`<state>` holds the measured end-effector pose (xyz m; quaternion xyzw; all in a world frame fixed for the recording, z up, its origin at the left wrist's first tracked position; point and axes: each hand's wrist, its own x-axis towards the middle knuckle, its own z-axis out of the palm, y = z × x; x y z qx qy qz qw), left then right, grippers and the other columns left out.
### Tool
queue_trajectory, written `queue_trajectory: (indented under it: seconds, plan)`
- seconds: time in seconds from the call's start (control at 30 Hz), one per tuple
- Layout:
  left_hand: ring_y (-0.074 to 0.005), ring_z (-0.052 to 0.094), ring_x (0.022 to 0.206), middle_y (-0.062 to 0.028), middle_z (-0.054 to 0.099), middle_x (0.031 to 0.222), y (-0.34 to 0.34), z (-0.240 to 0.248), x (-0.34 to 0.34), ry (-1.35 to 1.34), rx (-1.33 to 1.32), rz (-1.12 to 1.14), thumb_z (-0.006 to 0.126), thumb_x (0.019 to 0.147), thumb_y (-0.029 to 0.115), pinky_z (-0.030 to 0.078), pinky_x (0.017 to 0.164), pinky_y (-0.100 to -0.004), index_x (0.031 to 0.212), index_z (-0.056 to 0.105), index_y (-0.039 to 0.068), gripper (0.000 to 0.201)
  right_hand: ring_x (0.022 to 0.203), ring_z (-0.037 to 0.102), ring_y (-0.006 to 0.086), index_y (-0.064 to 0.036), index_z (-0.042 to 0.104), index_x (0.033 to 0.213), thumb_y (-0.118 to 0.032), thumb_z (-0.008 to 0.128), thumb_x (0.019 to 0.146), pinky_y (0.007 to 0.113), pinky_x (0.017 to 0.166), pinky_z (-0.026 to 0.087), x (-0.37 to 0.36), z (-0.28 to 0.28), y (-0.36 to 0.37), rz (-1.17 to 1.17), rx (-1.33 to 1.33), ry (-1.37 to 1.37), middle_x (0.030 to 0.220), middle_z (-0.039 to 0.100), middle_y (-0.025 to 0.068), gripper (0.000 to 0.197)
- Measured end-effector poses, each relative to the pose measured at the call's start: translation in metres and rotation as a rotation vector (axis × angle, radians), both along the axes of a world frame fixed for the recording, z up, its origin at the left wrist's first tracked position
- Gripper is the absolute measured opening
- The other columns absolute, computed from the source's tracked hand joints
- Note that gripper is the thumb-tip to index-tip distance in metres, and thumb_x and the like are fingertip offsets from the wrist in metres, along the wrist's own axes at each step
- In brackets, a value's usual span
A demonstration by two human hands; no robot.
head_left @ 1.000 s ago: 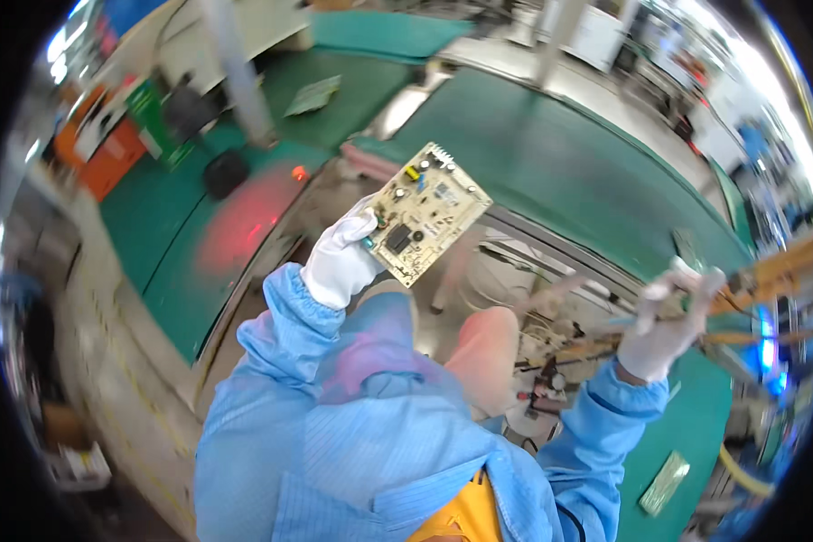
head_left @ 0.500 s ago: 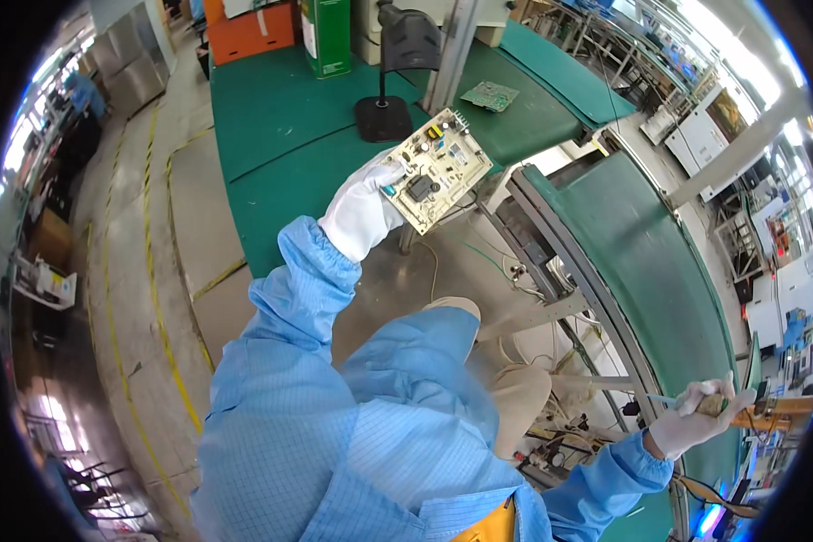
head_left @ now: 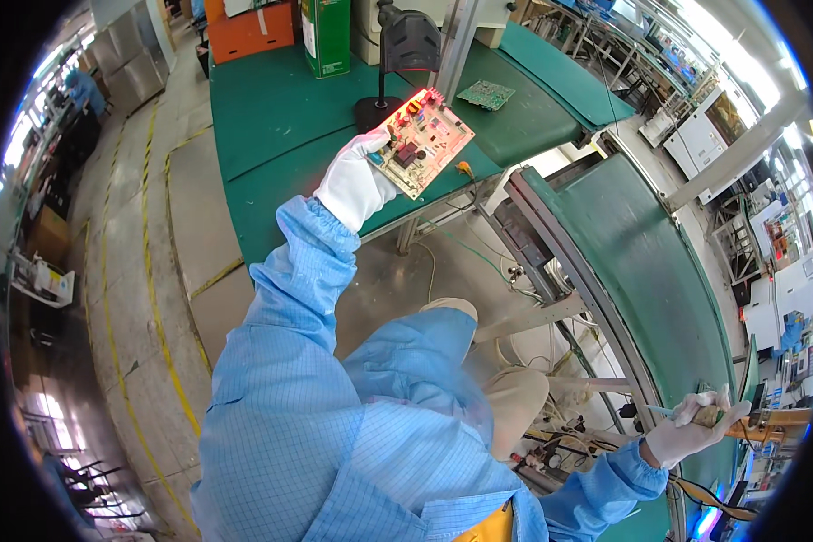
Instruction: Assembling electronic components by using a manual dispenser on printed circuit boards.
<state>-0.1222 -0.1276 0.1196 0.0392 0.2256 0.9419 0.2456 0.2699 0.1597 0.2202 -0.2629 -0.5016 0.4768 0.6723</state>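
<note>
My left hand (head_left: 356, 187), in a white glove, grips the lower-left edge of a populated circuit board (head_left: 425, 144). The board is held tilted in front of a black stand-mounted scanner (head_left: 411, 41), and red light falls across its upper part. Far to the right, over the green conveyor, my gloved right hand (head_left: 682, 437) is curled round a small roundish brownish-green object (head_left: 708, 415) whose kind I cannot make out. A thin pale-blue stick (head_left: 658, 409) juts out beside that hand's fingers.
A second circuit board (head_left: 486, 95) lies on the green surface beyond the metal post (head_left: 452, 50). A green can (head_left: 325, 36) and an orange box (head_left: 250, 38) stand at the back of the green-topped bench (head_left: 271, 126). The curved conveyor (head_left: 646, 244) runs along the right.
My left hand has moved the board slightly up and left, closer to the scanner. Red light now shines on the board. My right hand has barely shifted.
</note>
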Motion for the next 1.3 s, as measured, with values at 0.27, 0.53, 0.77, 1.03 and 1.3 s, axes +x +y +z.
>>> queue_trajectory:
  seconds: [0.27,0.53,0.77,1.03,1.3]
  plan:
    - [-0.0378,0.056,0.113,-0.0187,0.057,0.122,-0.001,0.006,-0.001,0.018,0.005,-0.013,0.052,0.093,0.010,0.043,0.098,-0.0604,0.113,0.053,0.004,0.021,0.037,0.029,0.0066,0.0045,0.053,0.099,-0.051,0.042,0.098,0.019,0.035,0.018,0.003,-0.006,-0.001,-0.093,0.088,-0.062,0.060,0.050,0.0035,0.057]
    - [-0.0369,0.056,0.112,-0.0178,0.056,0.119,-0.011,0.001,-0.034,-0.045,0.181,0.075,0.052,0.094,0.013,0.045,0.097,-0.0576,0.110,0.050,0.003,0.018,0.036,0.030,0.0063,0.0062,0.052,0.100,-0.052,0.041,0.098,0.019,0.033,0.018,0.002,-0.003,-0.002,-0.174,0.172,-0.131,0.059,0.049,0.0041,0.060]
    - [-0.0333,0.057,0.112,-0.0170,0.058,0.120,-0.010,0.013,-0.026,0.009,0.215,0.028,0.058,0.094,0.022,0.045,0.099,-0.0508,0.110,0.052,0.002,0.027,0.036,0.032,0.0056,0.0050,0.054,0.096,-0.050,0.041,0.099,0.017,0.033,0.023,0.007,-0.005,0.000,-0.077,0.148,-0.101,0.059,0.048,0.0037,0.057]
    - [-0.0324,0.051,0.123,-0.0199,0.050,0.134,0.036,0.006,0.035,0.133,0.089,-0.257,0.045,0.096,0.006,0.045,0.101,-0.0494,0.136,0.041,0.000,0.041,0.037,0.033,0.0050,0.0016,0.055,0.098,-0.047,0.041,0.100,0.017,0.034,0.021,0.011,-0.007,-0.002,0.020,0.110,-0.024,0.060,0.047,0.0025,0.050]
    - [-0.0272,0.056,0.119,-0.0148,0.053,0.132,0.105,0.002,0.118,0.234,0.028,-0.773,0.061,0.086,0.008,0.043,0.104,-0.0417,0.139,0.040,0.000,0.057,0.035,0.033,0.0051,-0.0026,0.058,0.094,-0.045,0.041,0.100,0.018,0.033,0.021,-0.009,-0.001,-0.012,0.019,0.132,0.036,0.059,0.049,0.0028,0.046]
